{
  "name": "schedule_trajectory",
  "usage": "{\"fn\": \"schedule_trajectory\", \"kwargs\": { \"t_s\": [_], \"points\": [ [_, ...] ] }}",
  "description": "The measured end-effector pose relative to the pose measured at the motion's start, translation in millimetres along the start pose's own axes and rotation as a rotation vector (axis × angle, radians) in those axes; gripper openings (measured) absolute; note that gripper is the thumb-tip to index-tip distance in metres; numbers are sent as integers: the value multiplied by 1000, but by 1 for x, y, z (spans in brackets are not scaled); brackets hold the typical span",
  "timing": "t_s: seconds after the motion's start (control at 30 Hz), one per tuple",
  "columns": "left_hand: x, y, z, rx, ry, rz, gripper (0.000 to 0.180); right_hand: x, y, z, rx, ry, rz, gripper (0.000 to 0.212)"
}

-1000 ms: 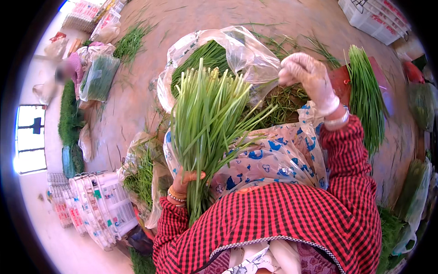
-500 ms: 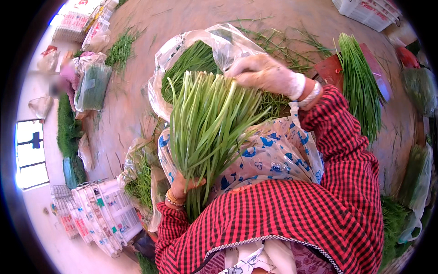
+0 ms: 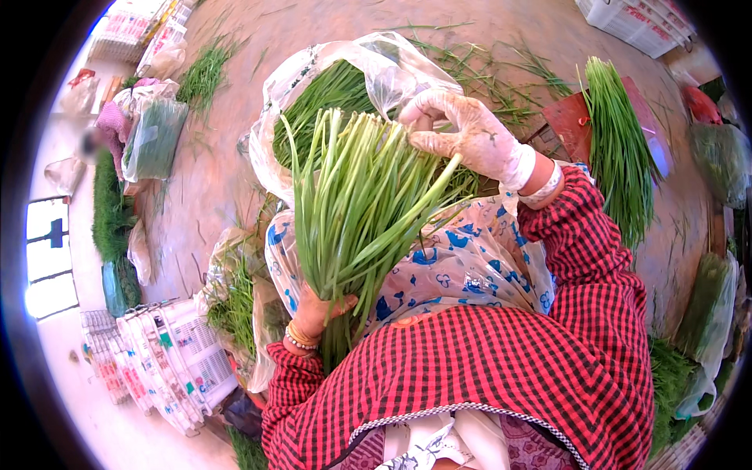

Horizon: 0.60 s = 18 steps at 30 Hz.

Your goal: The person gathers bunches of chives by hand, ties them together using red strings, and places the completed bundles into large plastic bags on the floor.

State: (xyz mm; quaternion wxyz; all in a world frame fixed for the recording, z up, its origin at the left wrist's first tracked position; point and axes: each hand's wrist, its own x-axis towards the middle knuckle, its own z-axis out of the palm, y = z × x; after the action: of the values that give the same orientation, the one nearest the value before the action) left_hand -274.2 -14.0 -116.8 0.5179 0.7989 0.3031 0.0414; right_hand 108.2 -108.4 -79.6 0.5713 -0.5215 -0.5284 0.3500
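Observation:
A thick bunch of garlic chives (image 3: 356, 204) stands over my lap, pale cut ends up and green leaves hanging down. My left hand (image 3: 317, 313) is wrapped around its lower leaves. My right hand (image 3: 470, 137), in a thin whitish glove, is at the upper right of the bunch, with thumb and forefinger pinched at the cut ends; exactly which stalks they grip is hard to see. One stalk (image 3: 445, 178) leans out to the right below that hand. Just beyond the bunch, an open clear plastic bag (image 3: 274, 102) holds more green chives (image 3: 329, 98).
A patterned plastic sheet (image 3: 470, 251) covers my lap. Another chive bunch (image 3: 615, 149) lies on a red board (image 3: 565, 125) at right. Loose leaves (image 3: 501, 86) litter the floor. White crates (image 3: 176, 360) stand at lower left, a white crate (image 3: 634, 23) at far right. Another person (image 3: 113, 129) is at left.
My right hand has shifted slightly right, its thumb and forefinger now forming a ring. One stalk now splays out to the right from the bunch. My left hand keeps its hold.

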Motion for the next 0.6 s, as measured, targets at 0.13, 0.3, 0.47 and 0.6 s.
{"fn": "schedule_trajectory", "kwargs": {
  "t_s": [0.13,0.3,0.47,0.6],
  "points": [
    [0,-5,-6,426,-32,251,52,-9,2,2,186,-42,67,38],
    [2,6,1,247,-11,124,50,-16,10,17,-79,0,-107,56],
    [6,24,3,17,4,8,52,-22,-5,23,199,-60,54,62],
    [5,10,2,98,-12,53,53,-19,2,39,91,137,-42,39]
  ]
}}
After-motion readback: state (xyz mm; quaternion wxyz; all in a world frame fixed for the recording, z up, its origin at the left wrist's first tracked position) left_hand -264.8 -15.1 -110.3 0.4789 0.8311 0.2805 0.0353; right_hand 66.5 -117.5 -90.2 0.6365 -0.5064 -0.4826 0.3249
